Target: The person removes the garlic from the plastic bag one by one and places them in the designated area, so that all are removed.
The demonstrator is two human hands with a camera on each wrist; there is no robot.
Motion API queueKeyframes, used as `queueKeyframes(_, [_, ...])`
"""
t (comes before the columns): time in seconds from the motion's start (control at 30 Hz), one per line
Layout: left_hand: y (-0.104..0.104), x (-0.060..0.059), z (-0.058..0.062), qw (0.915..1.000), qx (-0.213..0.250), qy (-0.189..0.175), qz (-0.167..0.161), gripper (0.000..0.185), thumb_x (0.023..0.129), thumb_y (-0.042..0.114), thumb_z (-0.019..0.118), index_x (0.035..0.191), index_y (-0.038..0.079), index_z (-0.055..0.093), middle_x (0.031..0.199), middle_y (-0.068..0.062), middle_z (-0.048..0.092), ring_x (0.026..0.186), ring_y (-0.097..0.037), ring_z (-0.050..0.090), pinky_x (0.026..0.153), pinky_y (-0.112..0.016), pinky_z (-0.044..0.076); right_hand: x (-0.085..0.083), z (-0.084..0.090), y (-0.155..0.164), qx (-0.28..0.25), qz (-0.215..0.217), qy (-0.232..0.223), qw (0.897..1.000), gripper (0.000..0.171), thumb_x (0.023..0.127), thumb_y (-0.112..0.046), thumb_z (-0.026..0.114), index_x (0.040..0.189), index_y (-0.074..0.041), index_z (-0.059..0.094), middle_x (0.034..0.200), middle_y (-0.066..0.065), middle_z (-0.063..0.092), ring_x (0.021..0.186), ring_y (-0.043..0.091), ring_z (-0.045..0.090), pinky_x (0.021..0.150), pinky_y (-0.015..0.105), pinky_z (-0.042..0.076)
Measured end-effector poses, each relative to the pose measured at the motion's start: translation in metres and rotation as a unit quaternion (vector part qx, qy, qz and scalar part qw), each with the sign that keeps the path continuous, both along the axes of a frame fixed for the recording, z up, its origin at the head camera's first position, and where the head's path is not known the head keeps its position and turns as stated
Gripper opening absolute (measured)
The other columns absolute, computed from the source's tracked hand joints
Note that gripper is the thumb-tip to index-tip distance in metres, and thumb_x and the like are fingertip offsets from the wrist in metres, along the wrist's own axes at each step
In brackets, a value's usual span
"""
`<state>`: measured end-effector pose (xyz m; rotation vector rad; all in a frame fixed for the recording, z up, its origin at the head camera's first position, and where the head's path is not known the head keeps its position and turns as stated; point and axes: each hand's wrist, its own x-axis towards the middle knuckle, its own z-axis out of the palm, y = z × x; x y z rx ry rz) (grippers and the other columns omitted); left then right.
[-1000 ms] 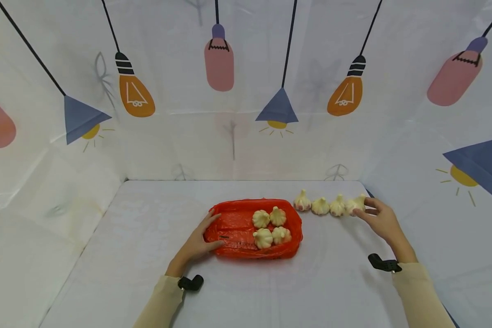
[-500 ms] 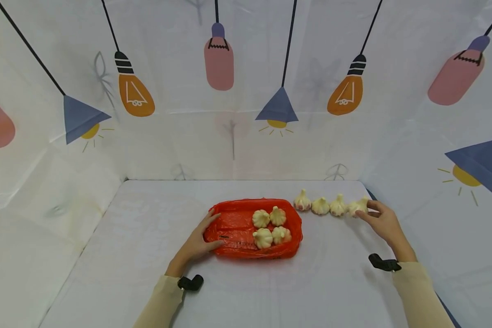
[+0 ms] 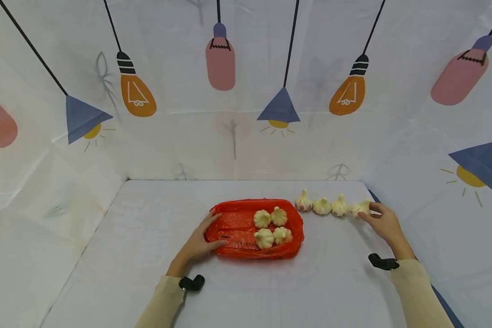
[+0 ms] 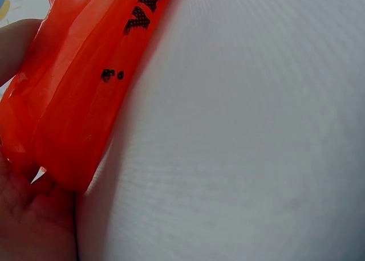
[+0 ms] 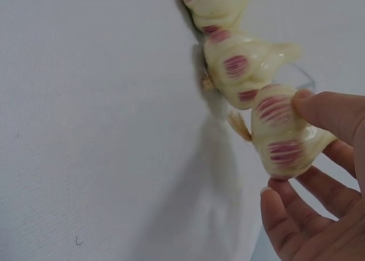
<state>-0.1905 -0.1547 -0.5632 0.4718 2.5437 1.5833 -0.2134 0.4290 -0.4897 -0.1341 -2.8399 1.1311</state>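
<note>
A shallow tray covered in red plastic [image 3: 234,223] lies on the white table, with several pale garlic bulbs [image 3: 263,238] grouped in its right half. My left hand [image 3: 197,241] grips the tray's left end, thumb over the near rim and fingers along the end. In the left wrist view the red plastic [image 4: 85,90] bunches against the palm, with black lettering on it. Beyond the tray, more bulbs stand in a row. My right hand [image 3: 387,225] pinches the rightmost garlic bulb [image 5: 285,133] between thumb and fingers, close beside its neighbour [image 5: 242,67], which has pink streaks too.
The other row bulbs, such as the leftmost garlic bulb [image 3: 303,201], stand by the tray's far right corner. A white cloth backdrop [image 3: 246,150] printed with lamps rises behind the table [image 3: 246,291] and along both sides.
My right hand has shifted slightly right and nearer with its garlic bulb, which now stands a little apart from its neighbour. The left hand and the tray stay in place.
</note>
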Motion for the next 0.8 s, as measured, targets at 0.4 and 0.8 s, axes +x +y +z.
queueKeyframes(0.4, [0.001, -0.002, 0.002, 0.9999, -0.002, -0.013, 0.003, 0.088, 0.087, 0.037, 0.083, 0.161, 0.026, 0.037, 0.174, -0.004, 0.013, 0.160, -0.037, 0.012, 0.124, -0.067, 0.016, -0.008, -0.010, 0.005, 0.009, -0.011, -0.013, 1.000, 0.073, 0.100, -0.037, 0.067, 0.146, 0.014, 0.041, 0.147, 0.039, 0.045, 0.124, 0.056, 0.054, 0.068, 0.011, 0.043])
queueKeyframes(0.8, [0.002, 0.000, -0.001, 1.0000, 0.003, -0.001, 0.002, 0.087, 0.087, 0.032, 0.083, 0.161, 0.024, 0.037, 0.174, -0.003, 0.012, 0.160, -0.038, 0.011, 0.123, -0.069, 0.014, -0.019, -0.019, 0.005, 0.024, -0.011, -0.016, 1.000, 0.073, 0.101, -0.037, 0.065, 0.146, 0.015, 0.041, 0.146, 0.039, 0.045, 0.125, 0.056, 0.054, 0.086, 0.042, 0.057])
